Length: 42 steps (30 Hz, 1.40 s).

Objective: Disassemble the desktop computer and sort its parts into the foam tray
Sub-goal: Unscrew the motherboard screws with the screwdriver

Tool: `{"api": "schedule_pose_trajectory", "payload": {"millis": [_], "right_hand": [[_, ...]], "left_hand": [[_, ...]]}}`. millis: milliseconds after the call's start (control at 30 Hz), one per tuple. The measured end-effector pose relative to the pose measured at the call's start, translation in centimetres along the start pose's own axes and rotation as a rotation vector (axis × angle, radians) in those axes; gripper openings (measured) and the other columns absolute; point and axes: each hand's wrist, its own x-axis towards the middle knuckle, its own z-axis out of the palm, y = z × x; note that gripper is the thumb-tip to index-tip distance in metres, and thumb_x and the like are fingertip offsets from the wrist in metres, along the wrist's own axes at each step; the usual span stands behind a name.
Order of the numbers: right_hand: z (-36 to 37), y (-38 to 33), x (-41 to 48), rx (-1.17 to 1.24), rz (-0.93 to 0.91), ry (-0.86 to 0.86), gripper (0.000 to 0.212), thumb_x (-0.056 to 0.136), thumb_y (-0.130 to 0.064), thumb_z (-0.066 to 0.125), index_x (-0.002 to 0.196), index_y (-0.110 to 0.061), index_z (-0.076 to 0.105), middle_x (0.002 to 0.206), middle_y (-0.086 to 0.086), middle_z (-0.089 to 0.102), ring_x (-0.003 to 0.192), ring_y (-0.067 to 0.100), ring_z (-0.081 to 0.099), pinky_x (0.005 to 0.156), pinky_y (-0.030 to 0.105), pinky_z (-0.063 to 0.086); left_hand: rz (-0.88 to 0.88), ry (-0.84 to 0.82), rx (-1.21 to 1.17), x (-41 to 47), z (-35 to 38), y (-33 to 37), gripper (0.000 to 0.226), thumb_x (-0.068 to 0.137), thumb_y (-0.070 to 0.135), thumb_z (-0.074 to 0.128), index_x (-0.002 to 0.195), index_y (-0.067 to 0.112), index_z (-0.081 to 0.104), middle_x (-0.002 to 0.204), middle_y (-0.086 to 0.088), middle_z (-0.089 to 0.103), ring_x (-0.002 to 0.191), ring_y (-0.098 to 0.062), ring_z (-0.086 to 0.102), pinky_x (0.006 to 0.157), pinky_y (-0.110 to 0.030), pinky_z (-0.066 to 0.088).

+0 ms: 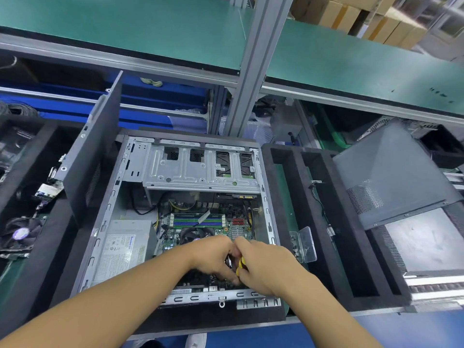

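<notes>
An open desktop computer case (105, 234) lies on its side in front of me, showing the motherboard (200, 219), a silver drive cage (200, 169) and the power supply (123, 249). Both hands work close together over the lower motherboard. My right hand (266, 267) grips a yellow-handled screwdriver (241, 264). My left hand (213, 257) has its fingers curled down beside the tool's shaft; what it touches is hidden. The CPU fan (193, 234) is partly covered by the hands.
A black foam tray (296, 197) with long slots stands right of the case, with a small cable part (319, 197) and a clear plastic box (305, 244) in it. A grey side panel (391, 177) lies at right. Another foam tray at left (37, 209) holds a fan (22, 233).
</notes>
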Motion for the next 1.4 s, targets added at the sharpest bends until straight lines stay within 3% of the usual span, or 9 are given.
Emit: {"api": "schedule_pose_trajectory", "payload": {"millis": [133,333,467,633,867,1033,1167,1333,1400], "right_hand": [[0.3,0.0,0.2,-0.030,0.081,0.063,0.049,0.092,-0.068,0.039,0.109,-0.022,0.038,0.103,0.005,0.062,0.091,0.032,0.063,0.065,0.037,0.038],[0.6,0.0,0.2,-0.009,0.034,0.066,0.015,0.097,-0.036,0.043,0.102,-0.026,0.033,0.101,0.005,0.060,0.079,0.031,0.056,0.063,0.036,0.039],[0.2,0.1,0.0,0.024,0.003,-0.007,0.017,0.090,-0.032,0.048,0.093,-0.033,0.031,0.105,-0.001,0.052,0.084,0.028,0.054,0.067,0.035,0.038],[0.5,0.1,0.0,-0.030,0.059,0.030,0.036,0.094,-0.059,0.041,0.106,-0.026,0.038,0.104,0.004,0.061,0.087,0.030,0.060,0.065,0.036,0.038],[0.1,-0.3,0.0,0.042,0.010,-0.042,0.014,0.092,-0.027,0.048,0.099,-0.030,0.036,0.108,0.001,0.055,0.089,0.030,0.056,0.069,0.036,0.039],[0.2,-0.2,0.0,-0.001,0.009,-0.019,0.028,0.096,-0.054,0.042,0.112,-0.030,0.042,0.108,0.001,0.058,0.095,0.029,0.060,0.071,0.036,0.039],[1.1,0.0,0.2,-0.077,0.007,0.035,0.024,0.101,-0.045,0.038,0.113,-0.026,0.042,0.107,0.008,0.062,0.090,0.033,0.061,0.067,0.037,0.038],[1.1,1.3,0.1,0.035,0.036,0.143,0.012,0.087,-0.035,0.044,0.094,-0.026,0.041,0.078,-0.001,0.052,0.067,0.028,0.046,0.058,0.033,0.035],[1.0,1.6,0.1,0.040,0.026,0.174,0.010,0.085,-0.036,0.044,0.089,-0.029,0.039,0.068,-0.006,0.040,0.064,0.027,0.043,0.053,0.032,0.030]], "left_hand": [[0.032,0.038,0.039,0.1,0.3,0.2,0.036,0.073,0.038,0.083,0.098,0.018,0.066,0.090,0.001,0.071,0.078,-0.013,0.062,0.072,-0.031,0.050],[0.025,0.011,0.000,-0.1,0.0,0.4,0.039,0.073,0.035,0.084,0.105,0.018,0.070,0.104,0.004,0.072,0.096,-0.016,0.064,0.088,-0.033,0.050],[-0.002,0.004,0.021,-0.2,-0.2,0.3,0.021,0.077,0.027,0.082,0.093,0.020,0.071,0.081,0.013,0.065,0.067,0.002,0.056,0.063,-0.017,0.044],[0.002,0.016,0.093,0.0,0.4,0.7,0.035,0.072,0.029,0.082,0.099,0.015,0.065,0.090,-0.003,0.069,0.079,-0.019,0.060,0.073,-0.033,0.050],[-0.042,0.008,0.049,-0.1,0.3,0.4,0.036,0.074,0.035,0.084,0.100,0.017,0.067,0.099,-0.003,0.070,0.090,-0.022,0.063,0.083,-0.036,0.051],[-0.045,0.026,0.079,0.0,0.5,0.5,0.026,0.075,0.029,0.083,0.079,0.020,0.059,0.065,0.009,0.056,0.055,-0.004,0.048,0.052,-0.010,0.037],[-0.054,-0.016,0.121,0.2,0.5,0.6,0.033,0.071,0.036,0.086,0.091,0.016,0.068,0.087,-0.003,0.072,0.078,-0.022,0.064,0.074,-0.033,0.052],[0.055,-0.095,0.644,0.8,0.8,0.6,0.013,0.082,0.025,0.069,0.090,0.014,0.069,0.079,-0.005,0.064,0.077,-0.029,0.061,0.072,-0.036,0.050],[0.021,-0.162,0.751,1.5,1.3,1.2,0.012,0.088,0.017,0.061,0.092,0.006,0.066,0.090,-0.012,0.066,0.083,-0.035,0.063,0.077,-0.044,0.053]]}}
